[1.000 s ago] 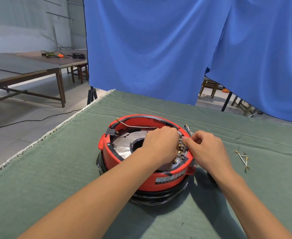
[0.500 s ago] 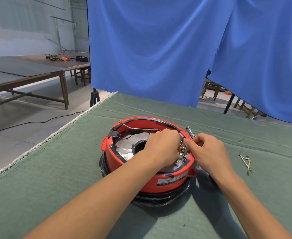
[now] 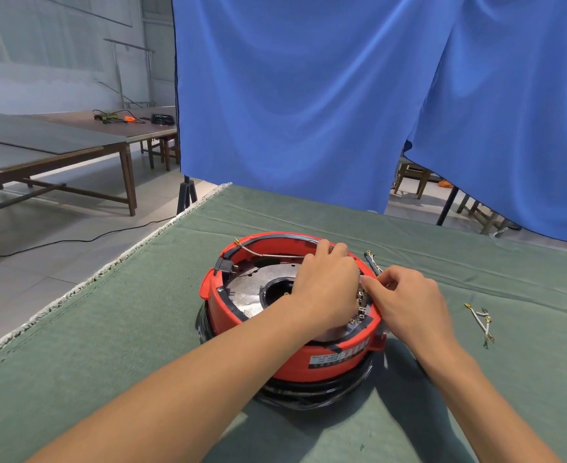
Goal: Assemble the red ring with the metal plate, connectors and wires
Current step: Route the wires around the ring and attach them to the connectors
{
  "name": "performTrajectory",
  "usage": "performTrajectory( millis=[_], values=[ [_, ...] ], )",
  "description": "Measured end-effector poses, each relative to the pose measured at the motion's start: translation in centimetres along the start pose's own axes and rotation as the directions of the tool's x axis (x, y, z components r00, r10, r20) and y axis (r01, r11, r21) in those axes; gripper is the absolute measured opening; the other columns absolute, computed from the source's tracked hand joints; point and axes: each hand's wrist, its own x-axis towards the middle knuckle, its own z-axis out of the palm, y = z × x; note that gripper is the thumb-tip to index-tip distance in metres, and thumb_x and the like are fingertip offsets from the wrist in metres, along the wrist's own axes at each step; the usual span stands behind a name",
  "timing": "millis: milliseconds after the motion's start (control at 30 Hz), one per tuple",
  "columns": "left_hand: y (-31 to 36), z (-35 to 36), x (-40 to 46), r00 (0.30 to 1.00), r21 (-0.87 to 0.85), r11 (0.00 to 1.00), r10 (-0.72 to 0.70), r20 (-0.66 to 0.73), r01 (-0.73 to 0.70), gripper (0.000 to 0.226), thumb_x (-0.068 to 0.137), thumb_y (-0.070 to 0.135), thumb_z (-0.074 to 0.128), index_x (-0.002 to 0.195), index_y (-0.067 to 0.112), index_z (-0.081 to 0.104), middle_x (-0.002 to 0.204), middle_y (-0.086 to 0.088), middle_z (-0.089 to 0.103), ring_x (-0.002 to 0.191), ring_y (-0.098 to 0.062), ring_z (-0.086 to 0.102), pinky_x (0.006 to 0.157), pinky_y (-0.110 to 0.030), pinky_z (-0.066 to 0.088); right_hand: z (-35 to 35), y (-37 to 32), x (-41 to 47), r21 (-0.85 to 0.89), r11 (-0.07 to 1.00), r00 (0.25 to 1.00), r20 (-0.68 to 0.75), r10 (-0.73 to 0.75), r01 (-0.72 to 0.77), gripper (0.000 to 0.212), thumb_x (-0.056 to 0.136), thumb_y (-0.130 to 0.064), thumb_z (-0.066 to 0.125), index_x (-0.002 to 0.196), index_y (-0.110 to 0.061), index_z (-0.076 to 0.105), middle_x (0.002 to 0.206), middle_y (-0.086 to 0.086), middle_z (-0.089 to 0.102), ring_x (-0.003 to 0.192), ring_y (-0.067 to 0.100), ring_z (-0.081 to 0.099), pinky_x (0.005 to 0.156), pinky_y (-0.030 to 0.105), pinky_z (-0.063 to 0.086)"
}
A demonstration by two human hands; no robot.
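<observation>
The red ring [image 3: 289, 359] stands on a black base in the middle of the green cloth. A round metal plate [image 3: 245, 292] with a central hole lies inside it. My left hand [image 3: 325, 285] reaches over the ring's right inner side, fingers curled down toward the far rim; what they hold is hidden. My right hand [image 3: 406, 299] pinches at the small metal connectors [image 3: 361, 304] on the ring's right rim. A thin wire [image 3: 262, 252] with a brass end arcs along the ring's far inner wall.
Loose white wires with brass ends [image 3: 481, 320] lie on the cloth right of the ring; another small bundle [image 3: 372, 259] lies just behind my right hand. The table's left edge [image 3: 115, 265] has white fringe. A blue curtain [image 3: 309, 111] hangs behind.
My left hand's fingers have stretched farther toward the ring's far rim. My right hand stays pinching at the connectors. The view has tilted up slightly.
</observation>
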Motion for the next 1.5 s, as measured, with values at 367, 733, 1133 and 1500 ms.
performTrajectory(
  millis=[367, 733, 1133, 1500],
  values=[
    [-0.3, 0.3, 0.6, 0.995, -0.216, 0.972, -0.074, 0.07, 0.087, 0.009, 0.081, 0.005, 0.057, 0.085, 0.003, 0.065, 0.099, -0.008, 0.054, 0.11, -0.028, 0.037, 0.087, -0.037, 0.041, 0.3, 0.0, 0.2, 0.009, 1.0, 1.0, -0.025, -0.018, 0.018, 0.028, 0.082, -0.037, 0.061, 0.067, -0.013, 0.062, 0.068, 0.006, 0.065, 0.076, 0.031, 0.057, 0.063, 0.034, 0.043],
    [-0.6, 0.2, 0.6, 0.967, -0.286, 0.936, -0.149, 0.206, 0.205, 0.022, 0.078, 0.005, 0.054, 0.062, 0.016, 0.064, 0.074, -0.01, 0.052, 0.107, -0.03, 0.036, 0.083, -0.036, 0.042, 0.1, -0.1, 0.1, 0.046, 0.998, 0.999, 0.011, 0.038, -0.039, 0.028, 0.081, -0.042, 0.06, 0.069, -0.017, 0.06, 0.071, 0.002, 0.067, 0.079, 0.028, 0.06, 0.07, 0.036, 0.049],
    [-1.6, -0.5, -0.8, 0.995, -0.287, 0.957, -0.015, 0.099, 0.043, 0.023, 0.084, 0.008, 0.06, 0.095, 0.02, 0.076, 0.077, 0.005, 0.05, 0.104, -0.021, 0.038, 0.087, -0.035, 0.043, -0.6, -0.1, -0.3, 0.01, 0.994, 0.99, 0.097, 0.103, -0.105, 0.041, 0.077, -0.062, 0.057, 0.074, -0.021, 0.061, 0.071, -0.003, 0.067, 0.076, 0.02, 0.061, 0.068, 0.036, 0.048],
    [-1.9, -0.4, -1.1, 0.991, -0.391, 0.92, 0.032, 0.129, 0.021, 0.023, 0.08, 0.004, 0.058, 0.084, 0.017, 0.077, 0.066, 0.008, 0.056, 0.064, -0.01, 0.05, 0.059, -0.023, 0.039, -1.2, -1.2, -0.9, -0.102, 0.993, 0.981, 0.182, 0.072, -0.054, 0.043, 0.079, -0.042, 0.061, 0.057, -0.007, 0.048, 0.063, 0.018, 0.064, 0.064, 0.036, 0.064, 0.062, 0.039, 0.055]
  ],
)
